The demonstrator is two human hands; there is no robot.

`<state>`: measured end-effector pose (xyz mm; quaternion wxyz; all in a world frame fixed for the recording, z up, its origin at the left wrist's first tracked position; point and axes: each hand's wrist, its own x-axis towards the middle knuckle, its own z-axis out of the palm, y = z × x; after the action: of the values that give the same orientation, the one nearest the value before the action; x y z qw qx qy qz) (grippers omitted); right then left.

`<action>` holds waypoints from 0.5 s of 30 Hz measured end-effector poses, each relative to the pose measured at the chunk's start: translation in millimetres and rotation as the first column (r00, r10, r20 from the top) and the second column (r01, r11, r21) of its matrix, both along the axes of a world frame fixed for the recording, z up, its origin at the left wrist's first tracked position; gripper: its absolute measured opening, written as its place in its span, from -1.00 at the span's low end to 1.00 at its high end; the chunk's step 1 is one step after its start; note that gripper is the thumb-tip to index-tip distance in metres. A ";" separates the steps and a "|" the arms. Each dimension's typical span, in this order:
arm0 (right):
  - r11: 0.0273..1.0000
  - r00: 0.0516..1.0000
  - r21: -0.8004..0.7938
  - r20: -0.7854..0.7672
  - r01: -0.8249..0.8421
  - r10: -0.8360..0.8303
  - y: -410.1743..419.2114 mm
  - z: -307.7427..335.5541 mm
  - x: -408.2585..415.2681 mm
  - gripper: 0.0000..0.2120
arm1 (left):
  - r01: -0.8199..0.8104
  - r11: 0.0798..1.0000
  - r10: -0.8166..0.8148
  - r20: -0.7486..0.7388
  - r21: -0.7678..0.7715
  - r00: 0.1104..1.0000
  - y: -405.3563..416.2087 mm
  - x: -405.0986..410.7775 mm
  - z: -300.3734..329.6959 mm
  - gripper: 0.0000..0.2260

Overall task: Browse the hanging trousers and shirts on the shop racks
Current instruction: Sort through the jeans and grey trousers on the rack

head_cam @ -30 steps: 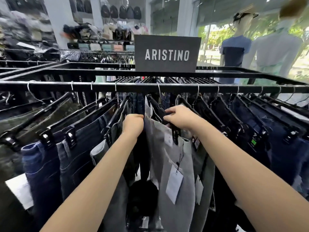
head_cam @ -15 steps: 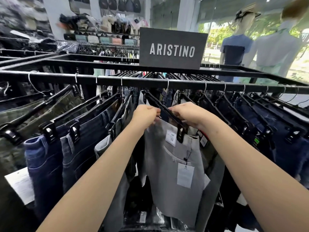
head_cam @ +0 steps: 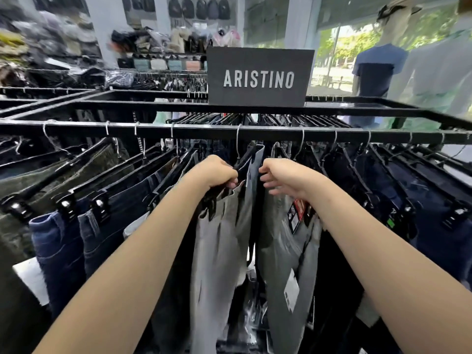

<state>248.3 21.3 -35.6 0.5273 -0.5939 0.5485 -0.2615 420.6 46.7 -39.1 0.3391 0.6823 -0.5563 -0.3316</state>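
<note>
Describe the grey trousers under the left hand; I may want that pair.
The grey trousers hang by the waistband from a black clip hanger on the black rail, legs dropping straight. The fabric looks smooth and light grey. The left hand grips their top edge with curled fingers; another grey pair hangs just right.

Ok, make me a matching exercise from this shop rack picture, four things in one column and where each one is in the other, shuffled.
Things:
1. sign
2. olive trousers
3. left hand
4. mannequin in navy shirt

Places:
A. far left end of the rack
B. by the window, back right
C. standing on top of the rack, centre
D. gripping the hanger of the light grey trousers

Pairs: 1-C, 2-A, 3-D, 4-B
</note>
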 end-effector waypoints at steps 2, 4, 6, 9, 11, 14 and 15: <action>0.998 0.998 0.013 0.016 -0.054 0.054 -0.9 1.5 -4.2 -0.81 | 0.046 0.999 -0.047 0.057 0.020 0.997 3.8 1.4 1.3 -0.81; 0.992 0.993 0.065 0.030 -0.112 0.110 -1.4 2.7 -7.4 -0.85 | 0.076 0.996 -0.084 0.169 0.056 0.982 4.1 2.5 4.5 -0.85; 0.986 0.989 0.074 0.024 -0.146 0.145 -3.7 1.3 -11.0 -0.83 | 0.068 0.993 -0.091 0.266 0.095 0.960 5.1 1.3 8.8 -0.83; 0.978 0.982 0.081 0.000 -0.190 0.191 -8.0 -3.7 -16.3 -0.86 | 0.043 0.994 -0.068 0.260 0.098 0.963 7.9 -3.3 12.0 -0.80; 0.973 0.977 0.084 -0.002 -0.214 0.215 -9.1 -4.5 -19.6 -0.90 | 0.025 0.994 -0.042 0.165 0.104 0.985 11.2 -5.6 12.4 -0.77; 0.972 0.975 0.080 0.002 -0.221 0.222 -11.2 -6.0 -23.7 -0.86 | -0.032 0.994 0.039 -0.068 0.101 0.997 12.8 -9.5 9.2 -0.68; 0.971 0.974 0.079 0.006 -0.225 0.225 -10.7 -5.2 -24.4 -0.81 | -0.059 0.993 0.076 -0.168 0.106 0.983 13.1 -13.8 8.3 -0.71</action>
<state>223.9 10.6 -40.8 0.5759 -0.6313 0.4882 -0.1774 406.8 59.8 -30.8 0.3619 0.6860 -0.4841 -0.4051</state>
